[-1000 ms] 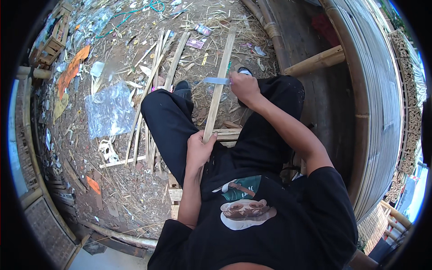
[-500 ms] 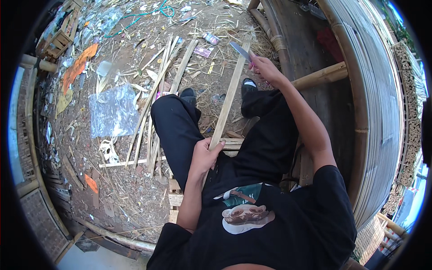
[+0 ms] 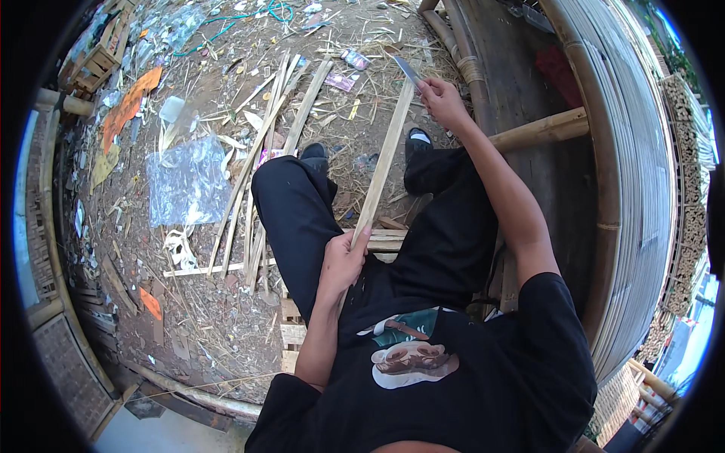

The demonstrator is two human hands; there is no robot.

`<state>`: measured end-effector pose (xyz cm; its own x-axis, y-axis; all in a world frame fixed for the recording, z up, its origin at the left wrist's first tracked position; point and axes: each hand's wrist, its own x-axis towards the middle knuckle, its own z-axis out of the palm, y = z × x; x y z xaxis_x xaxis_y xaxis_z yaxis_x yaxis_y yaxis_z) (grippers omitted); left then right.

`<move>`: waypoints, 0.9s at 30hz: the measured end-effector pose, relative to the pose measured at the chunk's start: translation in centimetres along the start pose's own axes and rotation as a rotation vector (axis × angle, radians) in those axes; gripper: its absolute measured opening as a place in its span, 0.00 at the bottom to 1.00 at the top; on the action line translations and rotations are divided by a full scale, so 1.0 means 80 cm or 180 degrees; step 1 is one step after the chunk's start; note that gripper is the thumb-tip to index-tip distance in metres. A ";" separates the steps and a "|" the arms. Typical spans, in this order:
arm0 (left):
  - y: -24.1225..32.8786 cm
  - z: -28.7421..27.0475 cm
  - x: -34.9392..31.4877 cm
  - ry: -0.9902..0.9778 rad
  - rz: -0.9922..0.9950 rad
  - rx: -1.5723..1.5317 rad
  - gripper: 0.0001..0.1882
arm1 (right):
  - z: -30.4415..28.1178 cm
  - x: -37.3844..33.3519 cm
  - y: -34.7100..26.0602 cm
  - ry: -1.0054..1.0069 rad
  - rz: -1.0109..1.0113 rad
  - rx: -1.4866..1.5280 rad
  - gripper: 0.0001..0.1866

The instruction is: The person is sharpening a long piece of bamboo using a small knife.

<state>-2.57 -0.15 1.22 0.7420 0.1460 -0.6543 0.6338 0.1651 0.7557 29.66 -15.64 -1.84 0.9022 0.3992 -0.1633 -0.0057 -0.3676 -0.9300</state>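
Note:
My left hand (image 3: 345,260) is closed round the near part of a long pale bamboo strip (image 3: 385,155), which slants up and away between my knees. Its near end is hidden by my hand and shirt. At the strip's far end, my right hand (image 3: 444,103) grips a knife (image 3: 407,69) with its blade pointing forward and left. The handle is mostly covered by my fingers. The blade lies close to the strip's tip; whether they touch I cannot tell.
More bamboo strips (image 3: 260,155) lie on the littered ground to the left, beside a clear plastic sheet (image 3: 189,181). A bamboo-framed bench (image 3: 540,130) stands close on my right. Wooden slats (image 3: 293,334) show beneath me. A wooden crate (image 3: 98,64) sits far left.
My right hand and the knife have shifted slightly right, the blade now at the strip's far tip. My left hand keeps its grip, its thumb now lying more along the strip.

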 end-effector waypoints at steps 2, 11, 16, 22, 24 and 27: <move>0.001 -0.001 0.000 -0.0141 -0.0073 -0.0194 0.25 | 0.001 0.005 0.006 0.0106 -0.0008 -0.0060 0.15; -0.001 -0.003 0.001 -0.0388 -0.0087 -0.0286 0.23 | 0.007 0.004 0.014 0.0115 -0.0025 -0.0538 0.21; -0.002 -0.004 0.002 -0.0398 -0.0117 -0.0295 0.24 | 0.011 -0.007 0.008 0.0220 -0.0183 -0.1274 0.21; -0.002 -0.006 0.000 -0.0407 -0.0132 -0.0360 0.23 | 0.023 -0.023 0.008 0.0177 -0.0345 -0.1343 0.20; -0.002 -0.006 0.000 -0.0408 -0.0110 -0.0358 0.23 | 0.025 -0.028 0.006 0.0159 -0.0230 -0.1285 0.21; -0.004 -0.006 0.001 -0.0451 -0.0117 -0.0365 0.23 | 0.023 -0.026 0.010 0.0117 -0.0067 -0.1175 0.21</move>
<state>-2.78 0.28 0.91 0.7473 0.0003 -0.6644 0.6380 0.2789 0.7177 27.03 -15.23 -2.84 0.9154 0.3820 -0.1273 0.1630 -0.6406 -0.7504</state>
